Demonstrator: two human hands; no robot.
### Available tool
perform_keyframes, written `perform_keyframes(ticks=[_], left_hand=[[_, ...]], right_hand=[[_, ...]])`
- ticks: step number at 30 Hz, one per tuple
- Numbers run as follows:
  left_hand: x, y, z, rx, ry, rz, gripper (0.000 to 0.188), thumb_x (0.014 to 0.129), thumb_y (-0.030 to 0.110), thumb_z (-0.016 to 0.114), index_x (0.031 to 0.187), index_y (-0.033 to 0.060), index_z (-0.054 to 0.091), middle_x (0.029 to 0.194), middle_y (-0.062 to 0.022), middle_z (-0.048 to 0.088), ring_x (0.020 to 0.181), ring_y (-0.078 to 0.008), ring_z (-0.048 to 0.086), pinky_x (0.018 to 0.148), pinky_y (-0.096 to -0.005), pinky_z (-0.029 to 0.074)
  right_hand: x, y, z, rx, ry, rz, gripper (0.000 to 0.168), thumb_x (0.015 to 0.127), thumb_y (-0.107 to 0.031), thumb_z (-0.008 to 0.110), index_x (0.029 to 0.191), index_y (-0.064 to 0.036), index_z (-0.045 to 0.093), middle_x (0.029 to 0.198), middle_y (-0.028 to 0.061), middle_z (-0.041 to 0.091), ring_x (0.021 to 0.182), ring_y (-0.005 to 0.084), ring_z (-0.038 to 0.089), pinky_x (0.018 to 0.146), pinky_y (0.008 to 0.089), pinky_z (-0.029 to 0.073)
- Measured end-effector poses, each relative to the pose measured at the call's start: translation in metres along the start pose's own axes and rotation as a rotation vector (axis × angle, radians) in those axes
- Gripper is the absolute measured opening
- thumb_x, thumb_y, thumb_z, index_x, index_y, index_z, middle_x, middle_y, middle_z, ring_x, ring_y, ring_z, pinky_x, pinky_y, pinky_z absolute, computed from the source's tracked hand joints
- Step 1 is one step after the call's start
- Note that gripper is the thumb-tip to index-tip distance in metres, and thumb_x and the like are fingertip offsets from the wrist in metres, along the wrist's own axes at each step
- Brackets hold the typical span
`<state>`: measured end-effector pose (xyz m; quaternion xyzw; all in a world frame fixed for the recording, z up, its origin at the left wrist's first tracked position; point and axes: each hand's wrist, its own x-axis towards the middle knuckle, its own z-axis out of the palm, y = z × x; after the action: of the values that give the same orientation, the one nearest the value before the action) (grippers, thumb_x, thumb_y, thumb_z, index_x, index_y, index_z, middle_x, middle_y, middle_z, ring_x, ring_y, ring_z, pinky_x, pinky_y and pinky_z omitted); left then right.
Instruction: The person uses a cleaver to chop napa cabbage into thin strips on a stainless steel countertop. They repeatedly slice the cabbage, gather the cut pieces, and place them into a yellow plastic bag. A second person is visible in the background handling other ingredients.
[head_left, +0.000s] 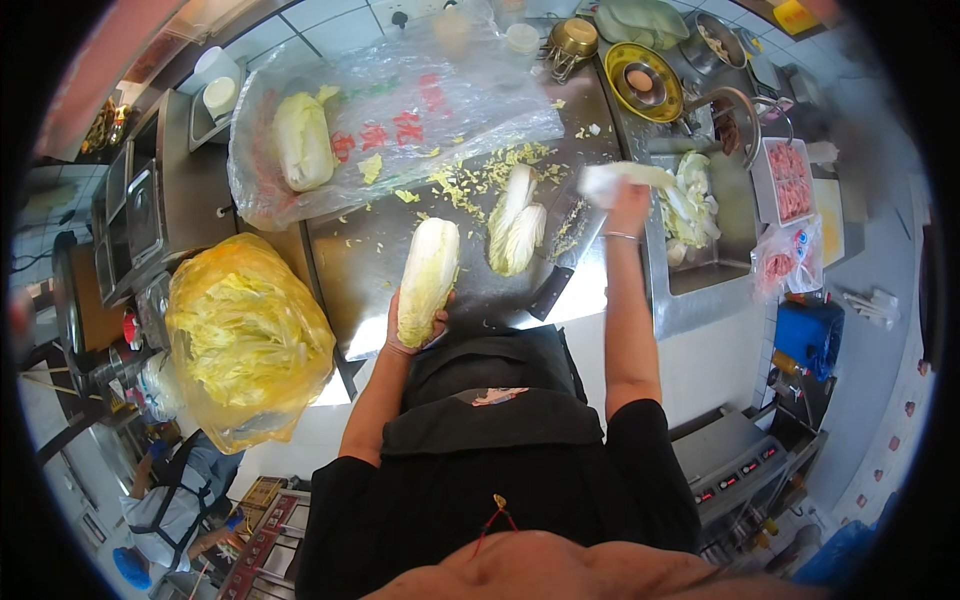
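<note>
My left hand (411, 319) holds a whole napa cabbage (430, 281) upright near the counter's front edge. To the right, my right hand (634, 199) grips a blurred pale piece of napa cabbage (607, 180) at the edge of the sink. Two smaller cabbage pieces (517, 225) lie side by side on the steel counter (352, 277), with chopped scraps (465, 187) behind them. A cleaver with a black handle (553, 292) rests to their right. Another whole cabbage (304, 142) lies on a clear plastic bag (420, 97).
A yellow plastic bag (251, 337) full of cabbage leaves stands at the left. Cabbage leaves (690, 199) lie in the steel sink (720, 281), beside a tray of pink meat (787, 180). A yellow bowl (611, 67) holds an egg. Another person (169, 502) is at lower left.
</note>
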<state>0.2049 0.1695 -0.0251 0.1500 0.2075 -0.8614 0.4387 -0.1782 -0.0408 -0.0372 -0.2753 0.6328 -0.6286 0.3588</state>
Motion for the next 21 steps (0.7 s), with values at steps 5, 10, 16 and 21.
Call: perform_keyframes(ticks=[5,10,16,21], left_hand=[[0.01,-0.004,0.021,-0.004,-0.067,0.013,0.071,0.086,0.057,0.044,0.138,0.01,0.036,0.12,-0.0209,0.051,0.074,-0.0248,0.053,0.063,-0.032,0.048],[0.01,0.045,0.013,0.947,0.374,0.361,0.063,0.083,0.026,0.066,0.133,0.0019,0.039,0.115,-0.0136,0.058,0.098,-0.0263,0.062,0.084,-0.0365,0.051],[0.015,0.056,0.064,2.724,0.964,1.194,0.076,0.073,0.026,0.076,0.133,-0.0011,0.036,0.121,-0.0207,0.051,0.1,-0.0326,0.057,0.084,-0.0392,0.048],[0.099,-0.039,0.103,2.282,0.521,0.758,0.067,0.069,0.025,0.077,0.123,-0.0002,0.044,0.111,-0.0179,0.054,0.094,-0.035,0.056,0.079,-0.0405,0.048]], right_hand=[[0.0,-0.014,-0.074,0.18,0.138,0.299,0.019,0.085,-0.022,0.064,0.089,-0.007,0.053,0.072,0.0018,0.055,0.065,0.0108,0.053,0.056,0.0255,0.046],[-0.107,0.021,-0.069,-1.0,-0.473,0.191,0.069,0.064,-0.043,0.079,0.107,0.002,0.049,0.09,0.0183,0.063,0.085,0.0326,0.063,0.077,0.0376,0.05],[-0.147,0.032,-0.05,-1.175,-0.322,0.153,0.066,0.066,-0.028,0.076,0.113,0.003,0.041,0.098,0.0205,0.061,0.095,0.0338,0.06,0.081,0.0384,0.05],[-0.12,0.057,-0.087,-0.143,-0.341,0.641,0.04,0.073,-0.012,0.067,0.104,0.002,0.047,0.09,0.0151,0.058,0.07,0.0232,0.062,0.06,0.0338,0.054]])
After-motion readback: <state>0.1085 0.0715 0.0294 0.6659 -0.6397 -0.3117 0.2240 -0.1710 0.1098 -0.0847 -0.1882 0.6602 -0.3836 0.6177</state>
